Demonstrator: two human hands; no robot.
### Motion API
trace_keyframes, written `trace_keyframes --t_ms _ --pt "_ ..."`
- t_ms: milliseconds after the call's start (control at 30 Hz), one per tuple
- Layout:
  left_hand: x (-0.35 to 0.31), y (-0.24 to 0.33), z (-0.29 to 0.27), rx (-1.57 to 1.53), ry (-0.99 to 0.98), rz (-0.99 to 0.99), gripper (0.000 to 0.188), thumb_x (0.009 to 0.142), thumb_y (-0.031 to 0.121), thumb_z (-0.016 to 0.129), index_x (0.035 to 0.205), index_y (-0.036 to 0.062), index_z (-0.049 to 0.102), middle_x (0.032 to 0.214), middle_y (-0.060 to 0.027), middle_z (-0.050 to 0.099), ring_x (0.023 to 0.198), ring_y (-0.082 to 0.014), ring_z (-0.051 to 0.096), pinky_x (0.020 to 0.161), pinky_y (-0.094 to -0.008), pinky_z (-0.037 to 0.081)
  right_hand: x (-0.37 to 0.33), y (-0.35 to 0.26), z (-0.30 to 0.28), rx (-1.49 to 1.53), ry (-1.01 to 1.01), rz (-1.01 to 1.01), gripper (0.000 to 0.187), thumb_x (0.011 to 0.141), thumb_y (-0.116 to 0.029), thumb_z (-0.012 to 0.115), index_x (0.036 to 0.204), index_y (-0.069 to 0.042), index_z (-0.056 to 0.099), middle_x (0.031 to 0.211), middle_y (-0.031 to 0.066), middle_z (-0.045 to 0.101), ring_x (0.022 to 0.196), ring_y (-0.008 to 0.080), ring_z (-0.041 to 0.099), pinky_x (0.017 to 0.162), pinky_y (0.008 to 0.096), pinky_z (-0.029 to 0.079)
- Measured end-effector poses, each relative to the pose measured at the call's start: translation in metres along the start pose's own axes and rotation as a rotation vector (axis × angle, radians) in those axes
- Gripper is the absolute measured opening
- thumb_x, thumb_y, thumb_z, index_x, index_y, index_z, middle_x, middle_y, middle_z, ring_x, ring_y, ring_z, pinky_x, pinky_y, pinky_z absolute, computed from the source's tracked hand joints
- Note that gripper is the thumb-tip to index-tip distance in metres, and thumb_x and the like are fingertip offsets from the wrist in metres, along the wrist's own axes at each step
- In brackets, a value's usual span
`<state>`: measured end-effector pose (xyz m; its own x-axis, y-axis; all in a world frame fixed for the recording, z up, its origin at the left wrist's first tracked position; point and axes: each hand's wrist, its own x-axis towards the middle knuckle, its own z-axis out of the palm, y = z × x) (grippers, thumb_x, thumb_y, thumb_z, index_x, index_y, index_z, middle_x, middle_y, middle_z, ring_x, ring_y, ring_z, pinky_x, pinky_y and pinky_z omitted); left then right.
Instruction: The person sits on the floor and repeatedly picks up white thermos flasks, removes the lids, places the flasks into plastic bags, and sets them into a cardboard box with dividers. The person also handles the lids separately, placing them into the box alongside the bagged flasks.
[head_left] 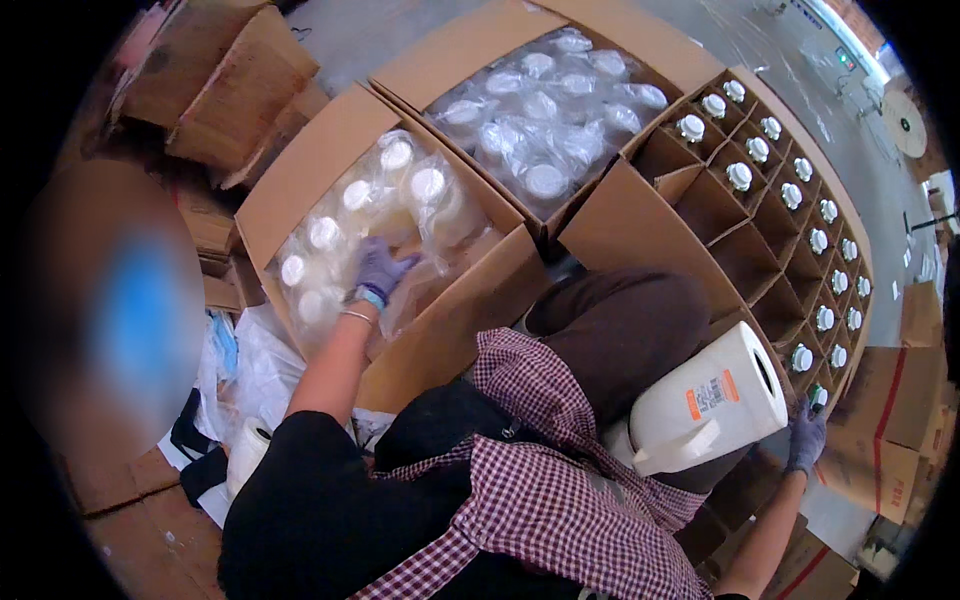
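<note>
My left hand [383, 270], in a purple glove, reaches into an open carton [450, 315] of white-capped containers [428, 184] wrapped in clear plastic. Its fingers are spread against the loose wrapping. At the near right corner of a divided carton [640, 235], my gloved right hand [806, 440] has its fingers closed around a small dark and green item [819, 396], too small to name. White-capped bottles [739, 177] stand in many of that carton's cells; others hold nothing visible. A white pitcher-like container [705, 400] with a handle and orange labels lies tilted on my lap.
Behind stands another open carton [400, 80] with plastic-wrapped containers [545, 180]. Flattened cardboard [240, 90] is stacked at the far left. A blurred person [120, 330] is close at left, near white plastic bags [265, 365]. Closed cartons [880, 420] stand at right.
</note>
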<state>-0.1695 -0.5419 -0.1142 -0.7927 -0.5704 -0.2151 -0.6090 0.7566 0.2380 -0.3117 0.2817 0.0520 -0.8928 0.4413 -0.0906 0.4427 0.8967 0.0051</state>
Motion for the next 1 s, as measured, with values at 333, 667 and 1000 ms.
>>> trace_keyframes --t_ms 333,667,1000 --pt "-0.072 -0.164 0.015 0.515 0.117 -0.874 0.091 0.078 0.072 0.063 0.145 0.0116 0.049 0.149 -0.0138 0.049 0.135 -0.0330 0.050 0.108 -0.0463 0.044 -0.027 0.078 0.017 0.414 -0.016 -0.061 0.044 0.100 -0.028 0.061 0.131 0.004 0.058 0.120 0.0174 0.067 0.106 0.0231 0.064 0.095 0.0353 0.049" --pt "-0.057 -0.128 -0.249 -0.285 -0.512 -0.003 0.015 0.083 0.021 0.070 0.082 0.0059 0.071 0.074 -0.0077 0.068 0.070 -0.0239 0.065 0.067 -0.0369 0.053 -0.022 0.041 -0.032 0.875 0.077 -0.243 0.040 0.102 -0.026 0.059 0.133 0.000 0.058 0.130 0.0100 0.061 0.118 0.0178 0.057 0.096 0.0319 0.049" --pt "-0.064 0.244 -0.311 -1.769 -0.217 1.163 0.039 0.087 0.034 0.072 0.108 0.0025 0.062 0.103 -0.0067 0.065 0.095 -0.0227 0.062 0.085 -0.0369 0.050 -0.212 -0.238 -0.166 1.138 -0.152 -1.167 0.087 0.063 -0.025 0.088 0.140 -0.005 0.052 0.138 0.0125 0.051 0.131 0.0276 0.049 0.112 0.0406 0.038"
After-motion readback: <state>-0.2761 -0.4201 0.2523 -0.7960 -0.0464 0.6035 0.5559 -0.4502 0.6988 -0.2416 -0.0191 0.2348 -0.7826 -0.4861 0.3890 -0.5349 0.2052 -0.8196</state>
